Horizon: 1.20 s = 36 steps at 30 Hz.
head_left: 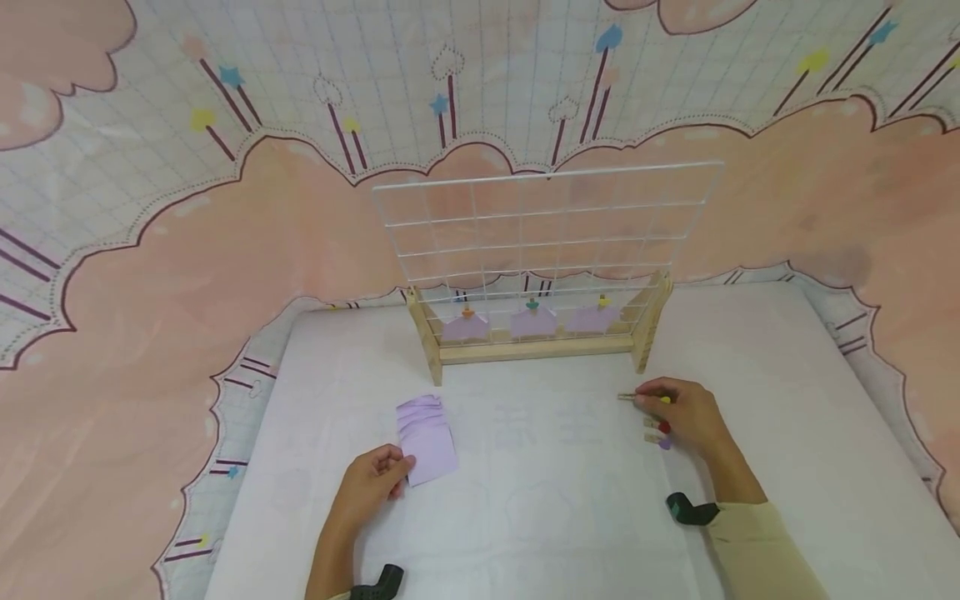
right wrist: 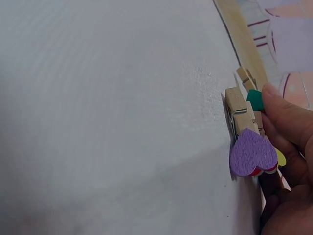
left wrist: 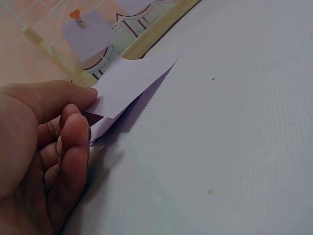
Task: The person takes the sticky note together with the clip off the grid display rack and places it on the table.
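My left hand (head_left: 372, 483) pinches the corner of a light purple paper sheet (left wrist: 134, 78) between thumb and fingers. More purple sheets (head_left: 420, 408) lie fanned out under it on the table. Over on the right, my right hand (head_left: 686, 414) holds a small wooden clothespin (right wrist: 246, 77) with a green decoration (right wrist: 255, 100) by its end. Right below those fingers lie more clothespins, one with a purple heart (right wrist: 252, 154), others with red (head_left: 663, 427) and yellow (right wrist: 280, 157) decorations.
A white wire grid (head_left: 551, 225) stands in a wooden base (head_left: 536, 349) at the back of the white table (head_left: 525, 500). Three purple sheets hang low on it, held by clothespins with orange (head_left: 468, 312), green (head_left: 532, 304) and yellow (head_left: 603, 300) decorations.
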Tool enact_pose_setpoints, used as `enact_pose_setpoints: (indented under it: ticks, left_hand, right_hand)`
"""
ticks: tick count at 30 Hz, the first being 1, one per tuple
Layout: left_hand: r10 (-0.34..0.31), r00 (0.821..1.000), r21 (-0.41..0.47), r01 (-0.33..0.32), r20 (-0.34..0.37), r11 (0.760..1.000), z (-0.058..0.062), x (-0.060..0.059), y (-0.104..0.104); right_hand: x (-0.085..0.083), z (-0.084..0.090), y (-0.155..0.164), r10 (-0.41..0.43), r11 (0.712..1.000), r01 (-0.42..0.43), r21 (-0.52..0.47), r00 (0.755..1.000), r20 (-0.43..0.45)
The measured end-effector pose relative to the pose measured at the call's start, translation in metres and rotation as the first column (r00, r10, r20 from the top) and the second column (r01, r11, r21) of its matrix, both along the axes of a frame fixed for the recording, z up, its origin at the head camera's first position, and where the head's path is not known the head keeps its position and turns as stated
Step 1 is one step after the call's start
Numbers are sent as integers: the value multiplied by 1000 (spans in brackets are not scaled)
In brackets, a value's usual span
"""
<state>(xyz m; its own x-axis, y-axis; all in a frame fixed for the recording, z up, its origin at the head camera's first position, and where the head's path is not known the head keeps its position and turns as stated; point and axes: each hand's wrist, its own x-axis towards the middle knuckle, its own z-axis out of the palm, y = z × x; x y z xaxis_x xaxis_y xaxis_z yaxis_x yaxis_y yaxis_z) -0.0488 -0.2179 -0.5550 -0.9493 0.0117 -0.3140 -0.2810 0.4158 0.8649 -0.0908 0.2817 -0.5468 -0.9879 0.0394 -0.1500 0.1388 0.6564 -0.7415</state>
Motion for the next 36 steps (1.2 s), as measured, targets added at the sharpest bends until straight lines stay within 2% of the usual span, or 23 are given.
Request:
enact_pose_setpoints:
  ticks: [4,15,20,24,31,36]
  left_hand:
    - [7,1000,15,-7,8,1000,-2,0,-1]
    - [-4,1000,51,4,2,999,-1,1,-2]
    - [-8,1000,36,8,2,999,-4,-1,-3]
    - [9,1000,22,-9,-1,1000,-6,0,-1]
    - [15,999,-76,-17,-36,997,-5,0,2]
    - [19,999,-78,-23,-47,997,-5,-1,2]
  right_hand:
    - [0,-1,0,-11,1000,11,-17,1000,23]
    - [0,1,-1,-10,999,11,-40,1000,18]
    - [0,0,-1,-19,999,20,-35,1000,23]
    - [0,-4,-1,-19,999,19,-27,1000,-5]
    - [0,-8,-1,-15,1000,15,-12,1000,-19]
    - [-1,-9,-1,-19,1000,19,-4,1000,-15]
